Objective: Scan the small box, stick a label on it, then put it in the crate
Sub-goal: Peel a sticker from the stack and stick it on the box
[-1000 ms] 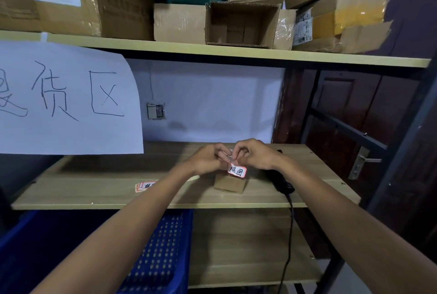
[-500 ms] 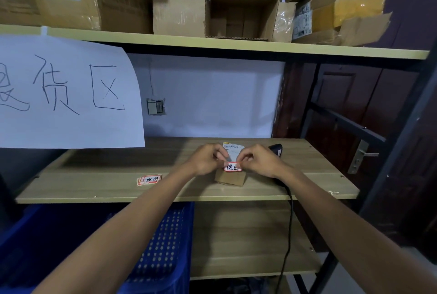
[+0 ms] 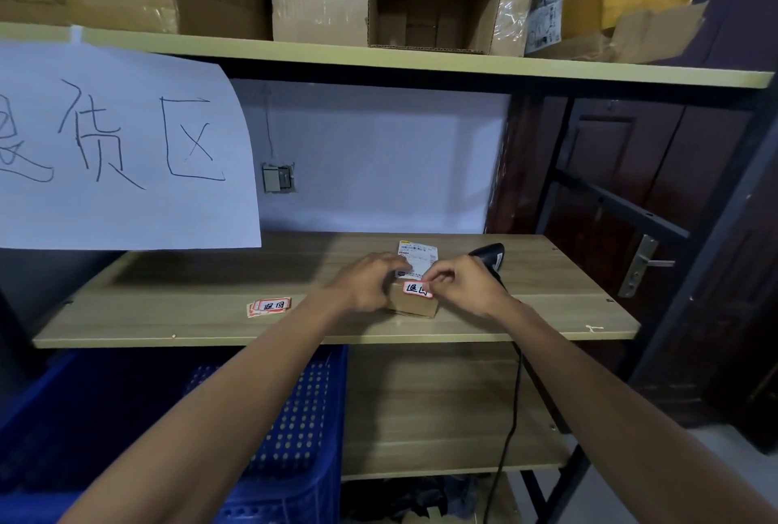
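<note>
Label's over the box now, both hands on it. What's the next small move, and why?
Probably press the red-bordered white label flat onto the small brown cardboard box. The right hand pinches the label's edge while the left hand steadies the box, so it looks only partly stuck.

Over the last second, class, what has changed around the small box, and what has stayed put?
The red-bordered label, held above the small box before, has come down onto its top under the right hand; the left hand still steadies the box. Spare labels and scanner lie unmoved.
</note>
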